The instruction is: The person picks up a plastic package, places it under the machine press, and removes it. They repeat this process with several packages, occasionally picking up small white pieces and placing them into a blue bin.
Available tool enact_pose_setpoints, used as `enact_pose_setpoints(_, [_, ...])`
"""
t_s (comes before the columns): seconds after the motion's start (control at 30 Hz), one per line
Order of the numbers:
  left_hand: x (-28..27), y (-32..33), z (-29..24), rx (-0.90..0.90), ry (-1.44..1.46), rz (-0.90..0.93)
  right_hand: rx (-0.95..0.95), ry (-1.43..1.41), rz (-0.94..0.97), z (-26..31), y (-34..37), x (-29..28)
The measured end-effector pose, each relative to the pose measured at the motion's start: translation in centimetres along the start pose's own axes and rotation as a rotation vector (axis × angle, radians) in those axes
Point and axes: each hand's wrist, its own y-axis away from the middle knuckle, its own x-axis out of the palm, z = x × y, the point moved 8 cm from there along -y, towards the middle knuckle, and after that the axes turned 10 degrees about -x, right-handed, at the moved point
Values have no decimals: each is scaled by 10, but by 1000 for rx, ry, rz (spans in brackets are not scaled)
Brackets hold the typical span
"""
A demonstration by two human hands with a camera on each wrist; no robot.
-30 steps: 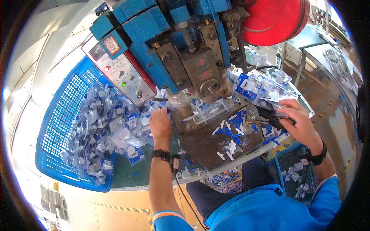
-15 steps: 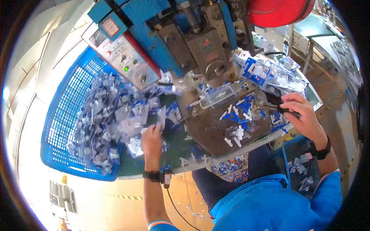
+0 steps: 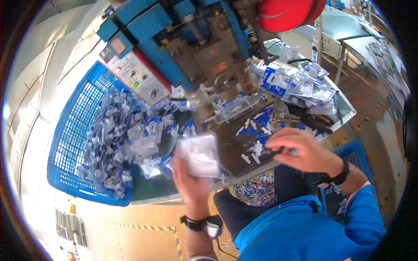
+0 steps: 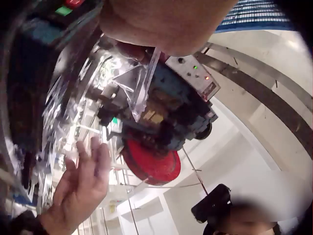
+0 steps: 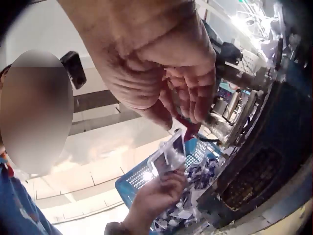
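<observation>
My left hand (image 3: 190,185) holds up a clear blister pack (image 3: 201,156) with a pale card, over the front of the bench. In the right wrist view the left hand (image 5: 159,195) grips the blister pack (image 5: 167,159) by its lower edge. The left wrist view catches the pack's clear edge (image 4: 140,93) in front of the machine. My right hand (image 3: 300,150), fingers loosely bent, hovers right of the pack, above the bench's front edge. Nothing shows in its grasp in the left wrist view, where the right hand (image 4: 83,183) has its fingers spread.
A blue basket (image 3: 65,143) heaped with packs stands at left. A blue press (image 3: 143,21) with a control box (image 3: 135,78) rises behind the dark work plate (image 3: 226,141). Blue and white plastic pieces (image 3: 257,145) lie on it. More packs (image 3: 300,85) are piled at right.
My left hand has picked up a blister pack from the pile at left and brought it rightward, nearer my body. The right hand has moved left from the bench's right side toward it.
</observation>
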Motion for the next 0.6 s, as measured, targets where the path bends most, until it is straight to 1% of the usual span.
enact_pose_setpoints(0.03, [26,15,-3,-178,338,67,-133,116,-23,12,-3,4])
enact_pose_setpoints(0.07, [44,22,-7,-208,338,155,-261,234,-40,24,-6,9])
enact_pose_setpoints(0.1, [61,31,-10,-239,335,243,-334,289,-53,31,-6,10])
enact_pose_setpoints(0.13, [79,40,-13,-269,327,330,-320,240,-102,32,-7,3])
enact_pose_setpoints(0.2, [108,64,-28,-779,1007,558,-302,139,-194,32,-8,-11])
enact_pose_setpoints(0.23, [111,70,-19,-848,903,642,-392,204,-202,38,-7,-15])
enact_pose_setpoints(0.27, [117,71,-20,-772,764,690,-480,298,-123,44,-4,-10])
enact_pose_setpoints(0.33, [122,74,-11,-781,530,682,-649,482,41,52,10,7])
enact_pose_setpoints(0.37, [125,73,-10,-778,544,715,-721,563,-8,56,15,9])
enact_pose_setpoints(0.47, [119,50,-14,-607,627,494,-705,699,-135,41,13,1])
enact_pose_setpoints(0.5, [114,44,-23,-436,436,449,-671,659,-169,31,8,-5])
enact_pose_setpoints(0.6, [98,46,-61,75,-129,293,-535,682,-167,3,-16,-12])
